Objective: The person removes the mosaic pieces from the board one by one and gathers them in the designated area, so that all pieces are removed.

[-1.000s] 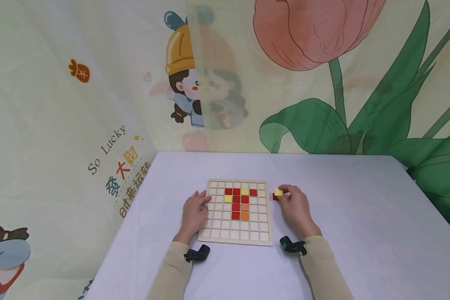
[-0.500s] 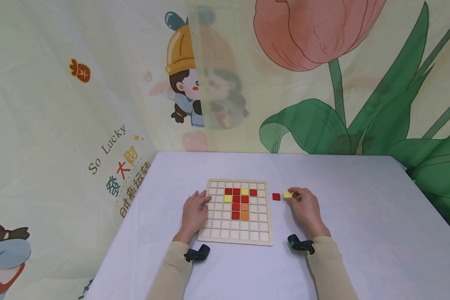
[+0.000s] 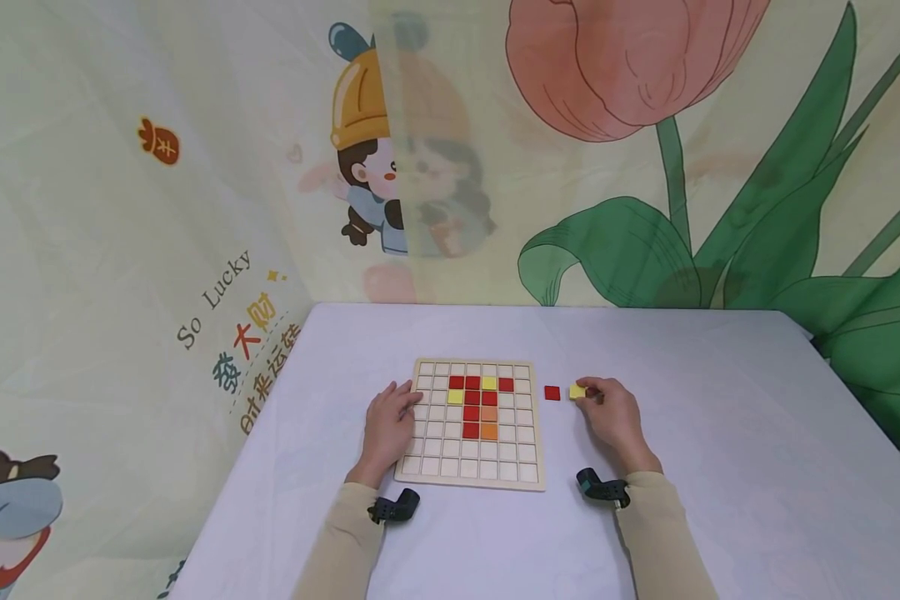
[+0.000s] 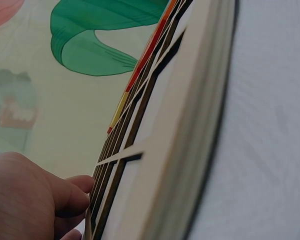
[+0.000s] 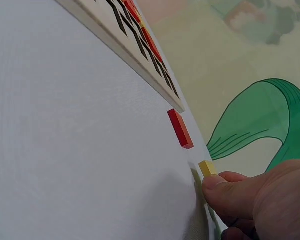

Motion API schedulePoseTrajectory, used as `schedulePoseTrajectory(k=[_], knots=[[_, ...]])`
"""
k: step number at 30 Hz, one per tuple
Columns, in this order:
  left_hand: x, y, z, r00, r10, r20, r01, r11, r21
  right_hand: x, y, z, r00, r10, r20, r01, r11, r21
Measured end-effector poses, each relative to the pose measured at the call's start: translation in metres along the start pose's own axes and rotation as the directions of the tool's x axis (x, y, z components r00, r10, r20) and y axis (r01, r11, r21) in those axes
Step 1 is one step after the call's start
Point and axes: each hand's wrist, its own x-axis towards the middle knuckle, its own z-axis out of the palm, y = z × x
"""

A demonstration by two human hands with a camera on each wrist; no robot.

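Observation:
A square wooden grid board (image 3: 435,470) lies on the table, with red, yellow and orange tiles set in its upper middle cells. My left hand (image 3: 390,425) rests at the board's left edge, its fingertips on the rim; the left wrist view shows this hand (image 4: 30,200) low beside the frame. Right of the board, my right hand (image 3: 611,421) pinches a yellow tile (image 3: 577,392) between thumb and fingers, close to the tabletop. Between that tile and the board lies a loose red tile (image 3: 552,392). In the right wrist view the thumb covers part of the yellow tile (image 5: 207,168).
A white cloth covers the table (image 3: 720,400). Behind it hangs a printed curtain (image 3: 600,167) with a large tulip and a cartoon figure. Both wrists carry black camera mounts, the left mount (image 3: 395,507) near the board's lower left corner.
My right hand has moved right with the yellow tile, from over the red tile to beside it, uncovering the red one. The left hand and board have stayed put.

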Motion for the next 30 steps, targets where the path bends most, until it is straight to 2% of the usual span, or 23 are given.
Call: schedulePoseTrajectory(k=[11, 30], knots=[[0.0, -0.0018, -0.0003, 1.0, -0.001, 0.001, 0.001, 1.0, 0.008, -0.0017, -0.0025, 0.0068, 1.0, 0.01, 0.002, -0.01, 0.999, -0.041], [-0.0003, -0.0014, -0.0001, 1.0, -0.005, -0.007, 0.005, 1.0, -0.022, 0.0017, -0.0025, 0.0045, 0.999, 0.025, 0.039, -0.024, 0.999, -0.038]])
